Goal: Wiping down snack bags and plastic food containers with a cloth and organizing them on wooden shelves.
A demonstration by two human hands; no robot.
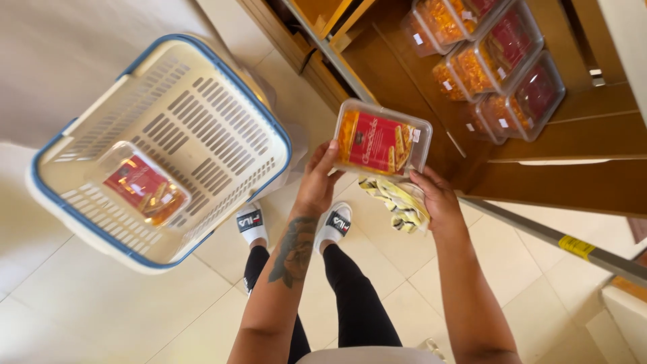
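our left hand [317, 178] had its fingers clamped on the near left edge of a clear plastic snack box [382, 138] with a red label, while our right hand [437, 199] gripped its right corner and also pinched a yellow-and-white cloth [399, 201]. we held the box above the tiled floor [101, 317], between a cream basket [222, 111] holding a similar box [143, 189] and a wooden shelf [573, 135] of stacked boxes [502, 64].

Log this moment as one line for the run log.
left hand: holds clear snack box | right hand: same box plus yellow cloth | basket: one box
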